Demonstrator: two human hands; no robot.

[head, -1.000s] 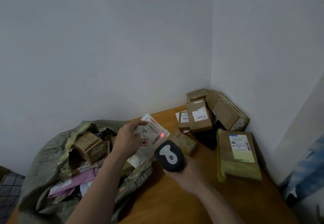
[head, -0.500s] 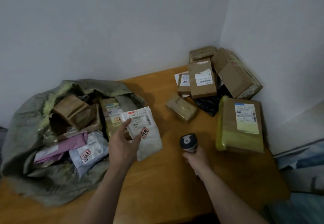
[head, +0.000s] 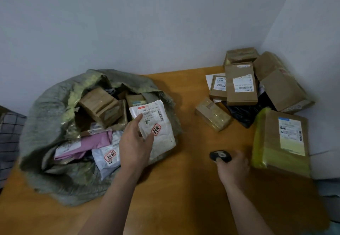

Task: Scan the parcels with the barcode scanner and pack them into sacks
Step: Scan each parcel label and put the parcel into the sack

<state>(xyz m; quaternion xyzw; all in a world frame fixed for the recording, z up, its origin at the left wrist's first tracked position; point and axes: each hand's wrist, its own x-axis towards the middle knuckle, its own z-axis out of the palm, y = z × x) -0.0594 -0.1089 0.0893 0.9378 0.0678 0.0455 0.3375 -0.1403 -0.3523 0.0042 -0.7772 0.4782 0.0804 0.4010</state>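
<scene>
A white mailer parcel with a barcode label and a red stamp lies on the right rim of the open grey-green sack. My left hand touches the mailer's left edge, with index finger and thumb laid straight on its top face. The sack holds brown boxes, a pink mailer and another white mailer. My right hand grips the black barcode scanner low over the wooden table, its head pointing left.
Several unpacked parcels sit in the far right corner: stacked brown boxes, a small taped box, a black bag and a large box with yellow tape. White walls close the back and right. A dark checked fabric lies at the left.
My left hand carried the white mailer from in front of the scanner down onto the sack and loosened its grip. My right hand lowered the scanner toward the table.
</scene>
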